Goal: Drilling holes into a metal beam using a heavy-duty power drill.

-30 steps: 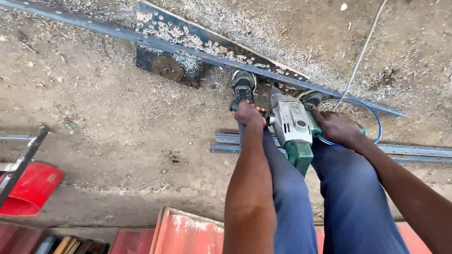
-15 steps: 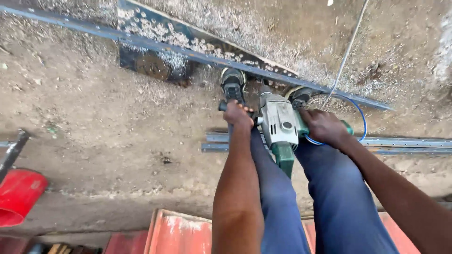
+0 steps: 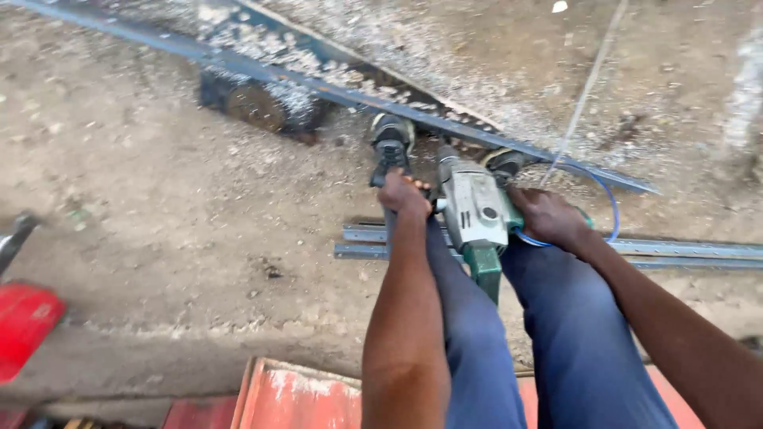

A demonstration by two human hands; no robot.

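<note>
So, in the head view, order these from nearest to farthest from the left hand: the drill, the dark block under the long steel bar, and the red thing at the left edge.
1. Drill: just right of the left hand, which grips its side handle.
2. Dark block: up and left, under the long steel bar.
3. Red thing: far left edge, lower down.

Bare dirt ground (image 3: 159,238) is carrying everything here. A long steel bar (image 3: 318,79) is lying slantwise across it, with pale shavings (image 3: 445,48) scattering around it. A pair of grey metal rails (image 3: 691,253) is lying flat nearer in. A red container (image 3: 24,322) is sitting at the left, and a red metal sheet (image 3: 294,397) is lying along the bottom edge.
</note>
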